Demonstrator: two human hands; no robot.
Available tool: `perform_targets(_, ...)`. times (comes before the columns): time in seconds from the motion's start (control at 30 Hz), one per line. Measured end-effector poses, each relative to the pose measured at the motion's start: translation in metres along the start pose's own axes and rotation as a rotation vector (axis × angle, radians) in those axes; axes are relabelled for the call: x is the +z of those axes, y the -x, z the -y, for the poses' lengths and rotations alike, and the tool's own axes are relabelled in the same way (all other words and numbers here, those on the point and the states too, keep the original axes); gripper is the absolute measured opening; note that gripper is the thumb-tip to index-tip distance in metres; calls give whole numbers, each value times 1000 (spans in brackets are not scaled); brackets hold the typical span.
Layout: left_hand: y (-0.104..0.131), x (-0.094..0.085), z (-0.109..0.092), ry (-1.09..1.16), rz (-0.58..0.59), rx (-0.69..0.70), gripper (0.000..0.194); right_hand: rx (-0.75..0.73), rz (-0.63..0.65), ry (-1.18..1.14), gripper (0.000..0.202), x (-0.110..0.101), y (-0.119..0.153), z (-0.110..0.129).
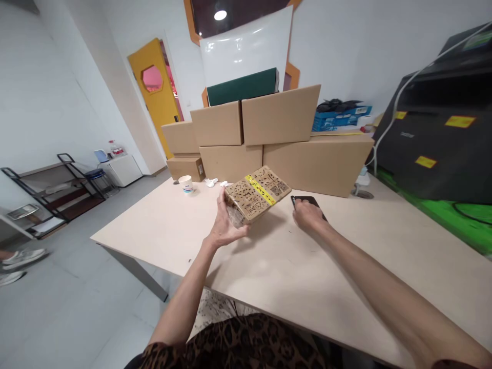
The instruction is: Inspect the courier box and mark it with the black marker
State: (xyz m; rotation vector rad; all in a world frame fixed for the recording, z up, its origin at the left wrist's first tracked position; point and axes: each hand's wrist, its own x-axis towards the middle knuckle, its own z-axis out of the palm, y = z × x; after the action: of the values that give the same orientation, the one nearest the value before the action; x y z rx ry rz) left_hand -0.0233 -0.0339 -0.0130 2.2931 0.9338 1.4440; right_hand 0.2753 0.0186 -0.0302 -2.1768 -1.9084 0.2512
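Note:
In my left hand is a small printed cardboard box with a yellow tape strip across its top. The fingers and thumb clasp its left end, and the box is tilted just above the table. Crinkled clear plastic or tape shows at that near-left end. My right hand is closed, its fingers curled at a flat black phone-like object on the table. A small dark tip shows beside the index finger; whether the hand grips it or the black object I cannot tell.
Stacked cardboard boxes form a wall along the back of the pale table. A paper cup and crumpled tissue stand at the back left. A large black machine is at the right. A person's shoes show at far left.

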Motion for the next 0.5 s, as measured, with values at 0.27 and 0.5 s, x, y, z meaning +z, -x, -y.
perform_targets(0.27, -19, -3, -4, 39, 166, 19, 136, 122, 24, -357, 21, 0, -19, 2)
perform_targets(0.5, -21, -6, -9, 87, 220, 56, 129, 183, -246, -1023, 33, -30, -3, -25)
